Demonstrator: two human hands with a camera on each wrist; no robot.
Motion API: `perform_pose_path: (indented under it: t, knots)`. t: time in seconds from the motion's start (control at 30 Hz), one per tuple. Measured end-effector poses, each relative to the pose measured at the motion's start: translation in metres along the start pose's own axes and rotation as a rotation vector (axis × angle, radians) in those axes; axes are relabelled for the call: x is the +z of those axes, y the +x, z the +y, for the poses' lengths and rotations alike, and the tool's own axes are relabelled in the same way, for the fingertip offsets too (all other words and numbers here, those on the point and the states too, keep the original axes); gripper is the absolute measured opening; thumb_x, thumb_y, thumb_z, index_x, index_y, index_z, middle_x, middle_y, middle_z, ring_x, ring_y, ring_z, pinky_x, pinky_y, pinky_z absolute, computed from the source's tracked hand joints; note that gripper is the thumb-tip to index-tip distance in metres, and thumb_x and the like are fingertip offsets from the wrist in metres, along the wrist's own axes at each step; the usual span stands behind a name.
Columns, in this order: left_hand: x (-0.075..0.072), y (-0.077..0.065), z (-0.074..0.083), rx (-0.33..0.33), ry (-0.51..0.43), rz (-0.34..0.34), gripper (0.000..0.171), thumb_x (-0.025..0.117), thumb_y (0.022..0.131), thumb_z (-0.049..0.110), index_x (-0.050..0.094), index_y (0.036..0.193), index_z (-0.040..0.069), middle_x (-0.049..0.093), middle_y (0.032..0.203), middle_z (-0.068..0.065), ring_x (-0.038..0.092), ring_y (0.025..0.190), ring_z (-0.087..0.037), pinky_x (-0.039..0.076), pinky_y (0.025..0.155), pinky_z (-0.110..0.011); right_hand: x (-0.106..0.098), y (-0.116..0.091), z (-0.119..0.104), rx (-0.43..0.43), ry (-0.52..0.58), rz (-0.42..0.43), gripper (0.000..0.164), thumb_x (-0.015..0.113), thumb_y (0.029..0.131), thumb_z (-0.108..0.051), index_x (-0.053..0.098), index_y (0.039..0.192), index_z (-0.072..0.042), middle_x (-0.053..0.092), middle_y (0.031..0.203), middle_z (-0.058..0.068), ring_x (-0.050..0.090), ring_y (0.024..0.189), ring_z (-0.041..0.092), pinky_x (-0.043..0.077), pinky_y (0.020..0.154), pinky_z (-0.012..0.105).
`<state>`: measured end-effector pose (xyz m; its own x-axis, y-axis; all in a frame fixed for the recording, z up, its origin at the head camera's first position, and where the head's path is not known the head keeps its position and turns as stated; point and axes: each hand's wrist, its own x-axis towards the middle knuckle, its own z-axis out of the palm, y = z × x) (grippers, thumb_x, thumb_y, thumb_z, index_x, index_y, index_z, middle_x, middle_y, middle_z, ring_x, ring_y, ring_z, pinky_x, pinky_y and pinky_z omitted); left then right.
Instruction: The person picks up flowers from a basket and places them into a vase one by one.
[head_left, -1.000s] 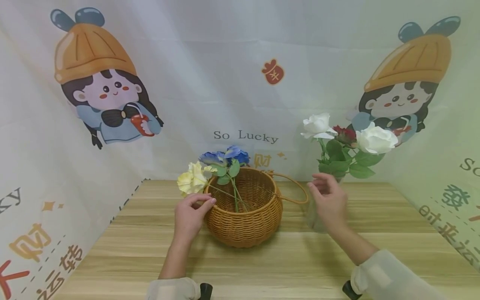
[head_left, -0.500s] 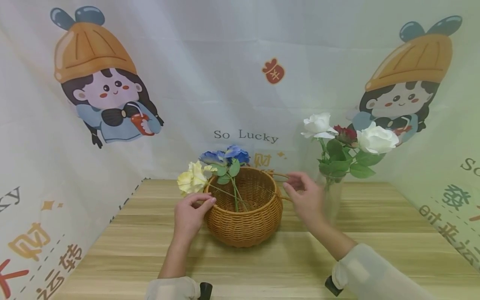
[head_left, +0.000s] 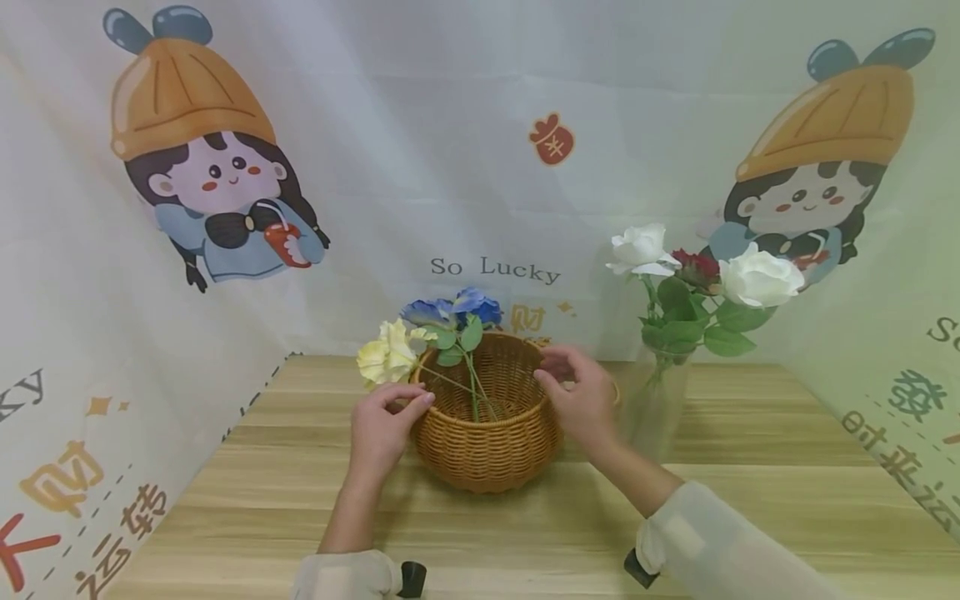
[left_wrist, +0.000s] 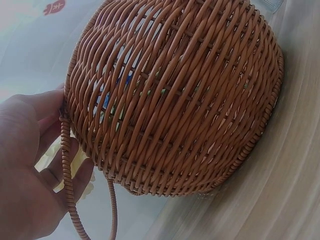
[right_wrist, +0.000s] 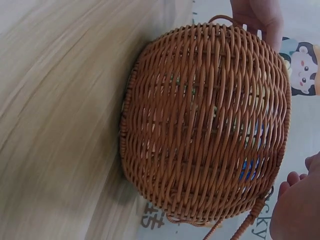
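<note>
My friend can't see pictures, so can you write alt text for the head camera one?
A person's left hand grips a round wicker basket on a wood-grain tabletop, the right hand opposite. Yellow blooms and blue blooms lean out of it; a clear vase on the right holds two white roses and a dark red flower.

backdrop [head_left: 420,142]: pale, creased fabric | prints: 2 cartoon figures [head_left: 193,100], "So Lucky" lettering [head_left: 495,269] | tabletop [head_left: 247,508]: light wood grain

A round brown wicker basket [head_left: 487,454] stands upright on the wooden table [head_left: 255,500].
</note>
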<state>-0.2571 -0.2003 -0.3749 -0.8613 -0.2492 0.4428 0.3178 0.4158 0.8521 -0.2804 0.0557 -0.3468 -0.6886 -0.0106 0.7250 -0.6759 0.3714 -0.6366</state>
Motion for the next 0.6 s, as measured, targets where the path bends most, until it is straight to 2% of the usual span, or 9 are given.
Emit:
perform_pose_path:
  t: [0.3,0.6]
  knots:
    - [0.0,0.0,0.002,0.004,0.009,0.001,0.012,0.079,0.083,0.017,0.077,0.089,0.007,0.072,0.101,-0.004,0.059,0.076,-0.019,0.048,0.066,-0.025,0.014,0.009,-0.007,-0.015,0.016,-0.07,0.024,0.074,0.085,-0.002,0.067,0.108,-0.001,0.069,0.091,0.01,0.064,0.078,0.019,0.054,0.067,0.032]
    - [0.001,0.0,-0.001,0.011,-0.004,0.007,0.013,0.08,0.082,0.016,0.077,0.089,0.006,0.072,0.101,-0.007,0.059,0.076,-0.017,0.048,0.065,-0.023,0.026,0.03,-0.019,0.057,0.115,-0.113,0.022,0.072,0.087,-0.004,0.067,0.109,-0.005,0.069,0.092,0.008,0.064,0.081,0.018,0.054,0.072,0.032]
